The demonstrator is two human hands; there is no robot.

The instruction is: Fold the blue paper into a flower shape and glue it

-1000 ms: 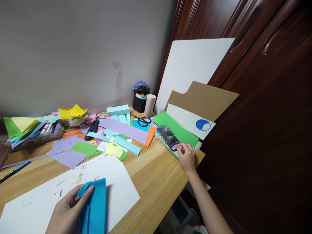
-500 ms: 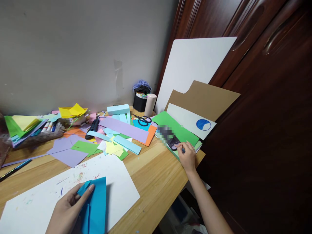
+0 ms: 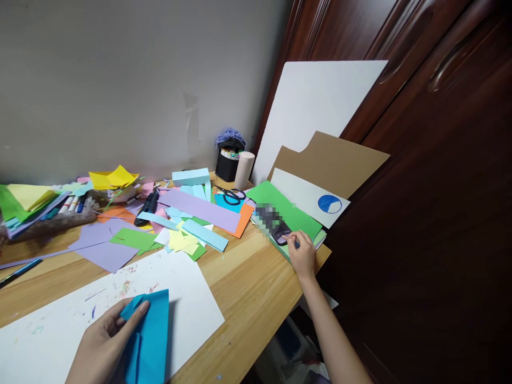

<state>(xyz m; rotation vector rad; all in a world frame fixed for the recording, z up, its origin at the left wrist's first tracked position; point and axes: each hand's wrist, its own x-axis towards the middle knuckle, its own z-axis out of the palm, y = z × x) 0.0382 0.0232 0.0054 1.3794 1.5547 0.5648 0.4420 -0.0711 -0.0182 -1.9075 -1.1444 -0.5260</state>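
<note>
Left fingers (image 3: 136, 318) pinch blue paper (image 3: 155, 336); right fingers (image 3: 295, 234) curl round a dark object (image 3: 296, 245) at the phone (image 3: 279, 232).

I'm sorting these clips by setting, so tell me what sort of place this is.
Likely a craft table in a home: the left hand holds folded blue paper, coloured cut paper lies strewn across the wooden table, and a dark wooden cabinet stands beside it.

The folded blue paper (image 3: 154, 333), creased, with flaps along its nine-o'clock side, is held toward seven o'clock; the dark smartphone (image 3: 280, 233), partly pixelated, lies toward five o'clock.
</note>
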